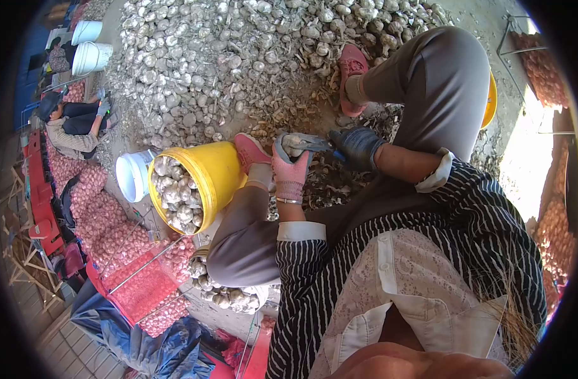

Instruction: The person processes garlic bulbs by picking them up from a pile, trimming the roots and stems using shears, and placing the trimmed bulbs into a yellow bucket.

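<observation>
My left hand [291,165], in a pink and grey glove, is closed around a garlic bulb [296,145] in front of my knees. Close on its right is my right hand [358,150] in a dark glove, with the fingers wrapped round a tool with a blue handle [337,153]. Most of that tool is hidden, and its working end is hard to make out against the left glove. Beyond my feet spreads a big heap of garlic bulbs [207,69]. A yellow bucket [222,167] full of garlic bulbs lies tilted beside my left leg.
A white bucket [130,177] stands next to the yellow one. Further off are more white buckets [92,58] and a seated person [74,129] in gloves. Red net sacks of garlic [121,243] line the left side. Another yellow container [491,101] shows behind my right knee.
</observation>
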Tool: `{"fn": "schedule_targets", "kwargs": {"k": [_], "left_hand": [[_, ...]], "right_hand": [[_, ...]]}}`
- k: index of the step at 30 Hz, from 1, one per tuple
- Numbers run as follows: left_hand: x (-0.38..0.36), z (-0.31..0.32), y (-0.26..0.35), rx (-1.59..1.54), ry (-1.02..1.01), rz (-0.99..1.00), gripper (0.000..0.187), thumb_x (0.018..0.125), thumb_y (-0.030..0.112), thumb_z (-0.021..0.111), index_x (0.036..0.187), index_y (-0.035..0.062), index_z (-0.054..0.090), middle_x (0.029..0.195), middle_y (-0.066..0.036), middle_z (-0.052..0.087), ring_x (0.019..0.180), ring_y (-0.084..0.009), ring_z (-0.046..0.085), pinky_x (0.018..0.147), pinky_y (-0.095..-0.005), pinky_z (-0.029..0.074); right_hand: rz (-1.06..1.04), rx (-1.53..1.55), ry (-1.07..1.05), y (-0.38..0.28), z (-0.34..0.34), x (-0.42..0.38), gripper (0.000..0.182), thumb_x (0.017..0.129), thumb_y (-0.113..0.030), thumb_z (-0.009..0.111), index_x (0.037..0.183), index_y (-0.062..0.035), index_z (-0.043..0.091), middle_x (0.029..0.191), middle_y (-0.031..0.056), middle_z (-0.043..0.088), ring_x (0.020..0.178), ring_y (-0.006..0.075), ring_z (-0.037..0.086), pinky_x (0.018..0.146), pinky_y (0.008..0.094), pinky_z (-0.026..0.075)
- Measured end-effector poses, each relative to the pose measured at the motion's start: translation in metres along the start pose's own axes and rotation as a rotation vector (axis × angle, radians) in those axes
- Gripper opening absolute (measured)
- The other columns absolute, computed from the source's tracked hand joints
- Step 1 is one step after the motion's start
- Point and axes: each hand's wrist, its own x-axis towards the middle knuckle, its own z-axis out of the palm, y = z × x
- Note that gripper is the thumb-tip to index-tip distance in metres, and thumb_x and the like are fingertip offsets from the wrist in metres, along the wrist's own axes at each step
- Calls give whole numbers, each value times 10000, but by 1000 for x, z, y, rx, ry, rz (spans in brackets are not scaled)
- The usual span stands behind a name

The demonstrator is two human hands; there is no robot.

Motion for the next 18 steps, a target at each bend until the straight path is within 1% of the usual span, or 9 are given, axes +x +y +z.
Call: {"fn": "schedule_targets", "kwargs": {"k": [6,8,9,11,13,14,15,17,18], "left_hand": [[1,5,-27,-79,-24,-69,601,674,79,773,1194,2,482,1089,-113,605,1031,-207,587,919,-333,453],[2,4,-19,-472,-165,-295,601,684,79,766,1206,-7,481,1114,-115,599,1039,-214,586,920,-324,448],[0,11,-9,-473,-165,-299,601,684,79,766,1206,-7,481,1114,-115,599,1039,-214,586,920,-324,448],[-9,35,16,-154,-427,169,570,727,40,728,1233,-4,469,1146,-108,582,1039,-211,583,913,-319,467],[-7,40,5,-271,-423,151,551,754,-4,688,1256,22,462,1166,-103,566,1027,-206,580,880,-336,495],[-2,33,-6,-550,-371,-37,554,757,-18,680,1264,38,462,1158,-99,564,1017,-200,579,860,-347,503],[2,24,-17,-821,-307,-226,559,761,-33,671,1272,54,462,1151,-95,562,1007,-193,578,840,-357,511],[8,5,-26,-796,-261,-214,530,786,8,663,1275,70,468,1138,-94,563,983,-192,592,808,-341,509],[16,-1,-41,-919,-197,-237,470,820,52,643,1261,77,481,1088,-63,577,974,-174,584,831,-322,491]], "right_hand": [[21,-5,-73,17,22,11,311,795,-270,593,994,-35,552,799,184,635,770,353,629,668,468,480],[9,-23,-88,27,30,26,302,787,-264,599,981,-35,561,821,183,643,782,346,634,677,461,487],[9,-65,-122,35,36,41,299,780,-263,601,975,-38,574,844,180,648,800,339,638,691,452,493],[15,-95,-153,41,47,55,297,773,-262,604,970,-41,587,866,178,654,818,332,642,706,442,499],[81,-96,-85,47,49,56,295,775,-264,597,982,-53,609,917,162,662,867,324,644,742,435,504],[198,15,-4,42,48,53,313,788,-302,594,991,-65,612,916,159,660,879,321,641,753,436,496],[188,8,0,39,46,50,313,788,-302,594,991,-65,612,916,159,660,879,321,641,753,436,496],[272,252,-55,21,30,43,322,802,-335,597,982,-67,608,910,163,657,874,324,635,758,431,488],[230,331,-40,20,31,38,344,800,-365,622,971,-67,604,874,161,651,845,323,630,749,412,481]]}}
